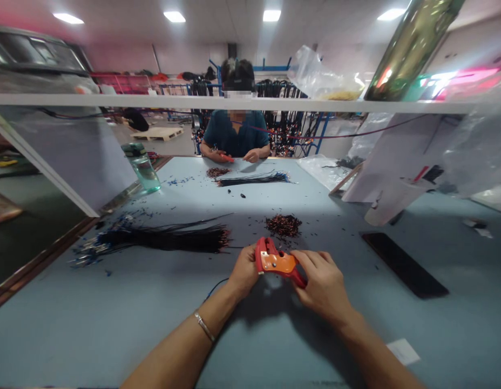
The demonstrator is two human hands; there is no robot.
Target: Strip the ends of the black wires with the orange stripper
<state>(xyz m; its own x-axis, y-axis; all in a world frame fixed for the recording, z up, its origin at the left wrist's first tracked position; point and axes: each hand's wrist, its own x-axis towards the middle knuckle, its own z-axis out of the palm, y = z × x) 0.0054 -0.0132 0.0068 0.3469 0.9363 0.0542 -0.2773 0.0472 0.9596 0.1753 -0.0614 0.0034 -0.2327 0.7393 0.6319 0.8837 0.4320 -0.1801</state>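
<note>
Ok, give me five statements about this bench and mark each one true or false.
1. Both hands are on the red tool, the left hand at its head and the right hand on its handles. True.
2. The black wire bundle lies right of the tool. False: it lies to its left.
3. A dark phone lies flat on the table, off to the right. True.
4. The bracelet is on the right wrist. False: it is on the left wrist.
5. Nobody sits across the table. False: a person sits there.
</note>
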